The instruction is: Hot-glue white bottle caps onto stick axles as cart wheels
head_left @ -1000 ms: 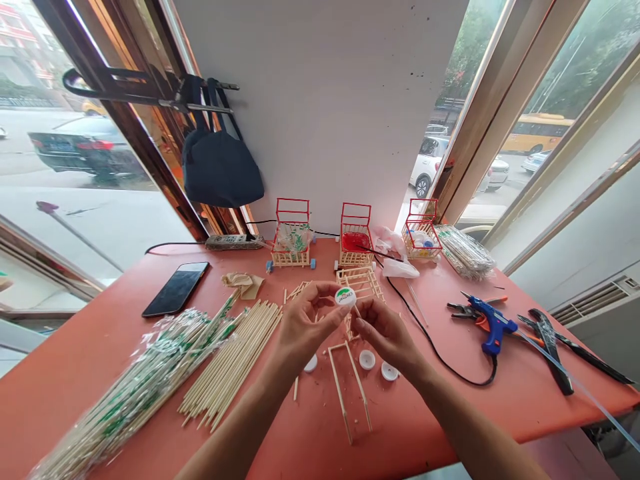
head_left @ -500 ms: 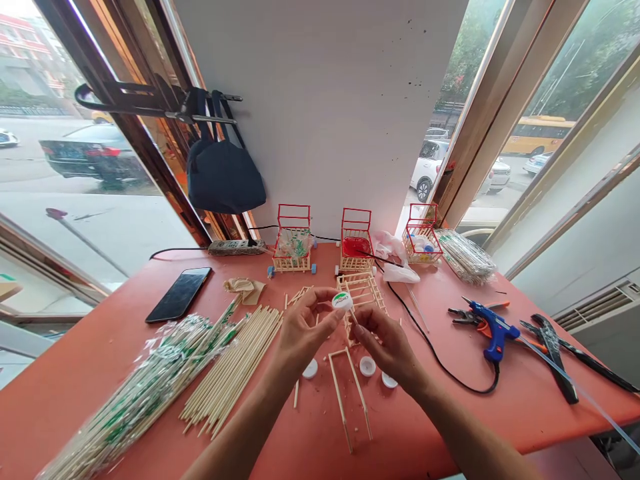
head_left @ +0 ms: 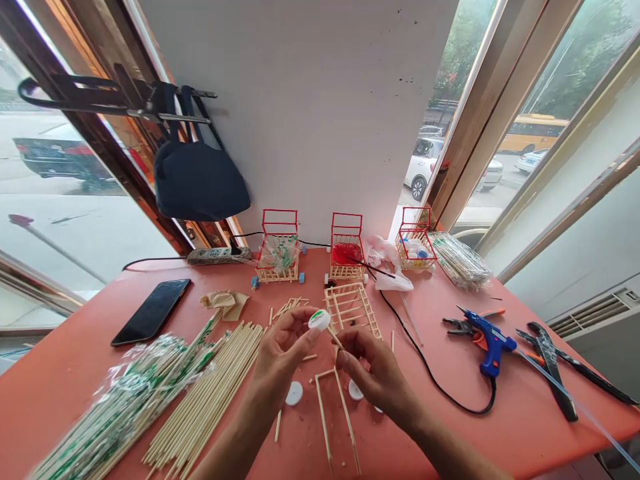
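Observation:
A white bottle cap (head_left: 319, 320) with a green print is pinched between the thumb and fingers of my left hand (head_left: 281, 353). My right hand (head_left: 374, 368) grips a short wooden stick (head_left: 335, 337), its tip pointing at the cap's edge. Whether the stick touches the cap I cannot tell. Below my hands lies a narrow three-sided stick frame (head_left: 323, 417). One loose white cap (head_left: 294, 393) rests left of it; another cap (head_left: 355, 390) is partly behind my right hand. Just beyond my fingers stands a stick lattice basket (head_left: 353, 310).
Three small stick carts with red handles, including the middle cart (head_left: 347, 257), line the back. Left are loose sticks (head_left: 210, 393), bagged sticks (head_left: 120, 407) and a phone (head_left: 151, 312). Right are a blue glue gun (head_left: 493, 343), its black cord (head_left: 440, 373) and pliers (head_left: 553, 367).
The view has shifted, so the table's things appear lower and more to the left. Both hands keep their hold on the cap and the stick, with more of the stick now showing.

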A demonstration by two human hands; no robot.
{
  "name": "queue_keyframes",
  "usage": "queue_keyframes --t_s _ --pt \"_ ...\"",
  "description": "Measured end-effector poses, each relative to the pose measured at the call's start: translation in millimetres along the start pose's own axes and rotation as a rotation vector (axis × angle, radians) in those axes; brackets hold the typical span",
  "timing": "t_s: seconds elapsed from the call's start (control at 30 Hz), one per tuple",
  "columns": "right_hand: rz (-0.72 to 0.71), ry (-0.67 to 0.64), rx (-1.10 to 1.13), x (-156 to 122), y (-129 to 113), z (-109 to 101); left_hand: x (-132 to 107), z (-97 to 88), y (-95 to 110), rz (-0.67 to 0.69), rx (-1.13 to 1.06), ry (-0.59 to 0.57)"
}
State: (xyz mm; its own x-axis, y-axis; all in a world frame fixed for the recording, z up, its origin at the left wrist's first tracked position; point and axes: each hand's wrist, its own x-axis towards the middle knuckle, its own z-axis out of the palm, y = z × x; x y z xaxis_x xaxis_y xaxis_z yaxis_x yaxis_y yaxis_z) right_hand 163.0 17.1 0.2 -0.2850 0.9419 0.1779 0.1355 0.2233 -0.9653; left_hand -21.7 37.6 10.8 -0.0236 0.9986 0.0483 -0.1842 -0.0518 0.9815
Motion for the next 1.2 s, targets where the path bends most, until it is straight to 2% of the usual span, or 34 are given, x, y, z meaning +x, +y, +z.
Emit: queue_keyframes --t_s 0.43,0.57,0.87,1.0,1.2 --pt "-0.012 0.004 0.0 0.1 1.0 -7.5 -0.4 6.1 -1.5 -0.051 -0.074 0.036" --pt "-0.024 0.009 -0.02 -0.7 2.1 -6.6 -2.3 5.0 -5.4 -0.073 -0.086 -0.009" --pt "-0.1 0.036 -0.101 1.3 -0.3 -4.6 -1.2 11.6 -6.9 0.046 -0.041 -0.081" --pt "-0.129 0.055 -0.134 1.1 0.1 -5.4 -1.9 15.0 -6.5 0.108 -0.036 -0.068" --pt "-0.148 0.064 -0.164 0.1 0.9 -5.4 -4.6 13.0 -2.9 0.1 -0.094 -0.105"
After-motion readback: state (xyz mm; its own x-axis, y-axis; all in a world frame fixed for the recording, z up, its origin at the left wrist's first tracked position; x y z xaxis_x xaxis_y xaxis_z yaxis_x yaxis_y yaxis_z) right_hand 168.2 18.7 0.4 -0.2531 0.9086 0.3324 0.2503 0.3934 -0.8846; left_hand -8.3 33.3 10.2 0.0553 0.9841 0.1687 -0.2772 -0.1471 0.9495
